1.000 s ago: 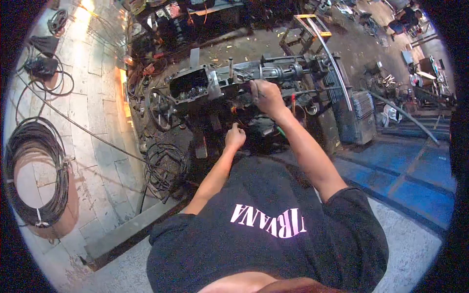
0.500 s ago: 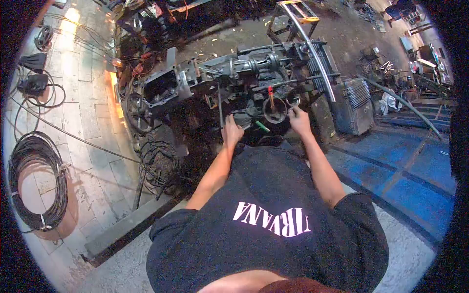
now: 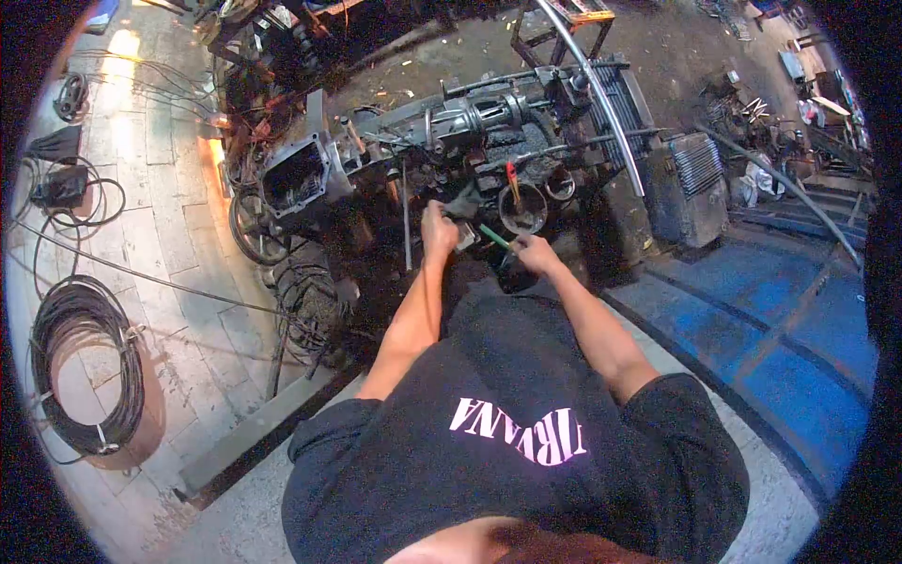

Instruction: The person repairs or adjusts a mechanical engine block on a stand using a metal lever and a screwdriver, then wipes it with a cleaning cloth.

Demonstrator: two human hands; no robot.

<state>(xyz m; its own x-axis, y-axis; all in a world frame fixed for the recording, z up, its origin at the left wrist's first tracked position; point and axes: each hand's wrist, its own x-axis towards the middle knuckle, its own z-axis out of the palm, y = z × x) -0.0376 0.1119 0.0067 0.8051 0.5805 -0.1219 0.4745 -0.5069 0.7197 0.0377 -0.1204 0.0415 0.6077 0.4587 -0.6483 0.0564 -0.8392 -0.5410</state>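
The big greasy gearbox assembly lies across in front of me. Just below it sits a round tin. My right hand grips a green-handled tool; my left hand clenches a small pale part.

The left hand rests low on a greasy engine assembly, the right hand grips a green-handled tool beside a round can
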